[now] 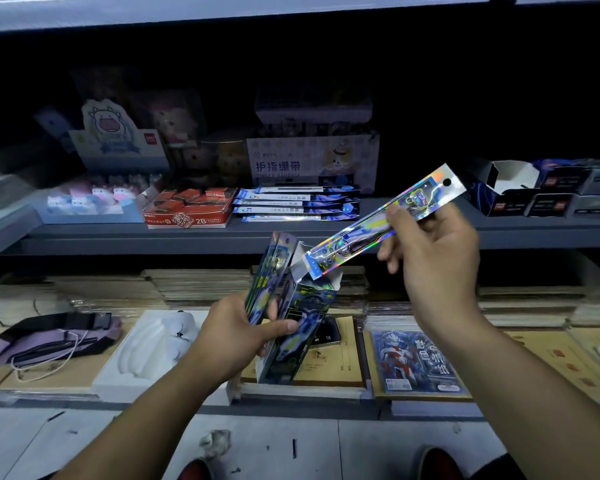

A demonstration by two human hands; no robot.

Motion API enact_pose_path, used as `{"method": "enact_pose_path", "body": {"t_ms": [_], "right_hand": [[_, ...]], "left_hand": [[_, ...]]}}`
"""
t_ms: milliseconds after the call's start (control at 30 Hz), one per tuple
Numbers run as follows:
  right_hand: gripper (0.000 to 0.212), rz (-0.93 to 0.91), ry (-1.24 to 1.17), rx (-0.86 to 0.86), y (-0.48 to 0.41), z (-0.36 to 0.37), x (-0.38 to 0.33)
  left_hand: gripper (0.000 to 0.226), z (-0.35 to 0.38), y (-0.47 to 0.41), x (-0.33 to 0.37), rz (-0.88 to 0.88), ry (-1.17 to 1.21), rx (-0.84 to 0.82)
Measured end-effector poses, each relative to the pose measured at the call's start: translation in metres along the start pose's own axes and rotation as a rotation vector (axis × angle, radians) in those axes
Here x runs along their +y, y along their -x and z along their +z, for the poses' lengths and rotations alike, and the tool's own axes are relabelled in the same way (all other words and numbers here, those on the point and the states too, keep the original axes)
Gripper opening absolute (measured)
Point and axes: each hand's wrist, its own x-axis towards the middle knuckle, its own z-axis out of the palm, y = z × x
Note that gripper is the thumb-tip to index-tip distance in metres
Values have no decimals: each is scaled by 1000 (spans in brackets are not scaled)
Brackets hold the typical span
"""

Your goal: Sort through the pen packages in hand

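My left hand [236, 336] grips an open dark blue printed carton [297, 323] together with a few long flat packets [269, 271] that stick up beside it. The carton's top flaps stand open. My right hand [430, 251] pinches one long holographic packet [371, 226] near its hang-hole end. That packet slants down to the left, its lower end just above the carton's open mouth. Both hands are held in front of a shop shelf.
The grey shelf [326, 233] carries a red 2B box [187, 207], blue flat packets [291, 202], a finger-bandage display box [312, 161] and dark cartons [541, 192]. Below lie a purple pouch [56, 337], a white moulded tray [146, 348], a hero-print booklet [416, 362] and stacked notebooks.
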Motion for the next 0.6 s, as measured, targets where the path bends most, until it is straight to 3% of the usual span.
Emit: {"method": "enact_pose_path", "body": {"t_ms": [200, 333, 467, 533, 600], "right_hand": [[11, -44, 16, 44, 2, 0, -3], [10, -45, 91, -91, 5, 3, 3], [7, -63, 211, -227, 13, 6, 5], [1, -89, 282, -289, 16, 7, 8], [11, -166, 429, -333, 18, 10, 12]], "left_hand": [[39, -2, -1, -2, 24, -7, 39], [34, -2, 1, 2, 47, 8, 104], [52, 0, 5, 10, 67, 87, 82], [49, 0, 6, 11, 67, 89, 66], [45, 0, 6, 10, 77, 72, 55]]}}
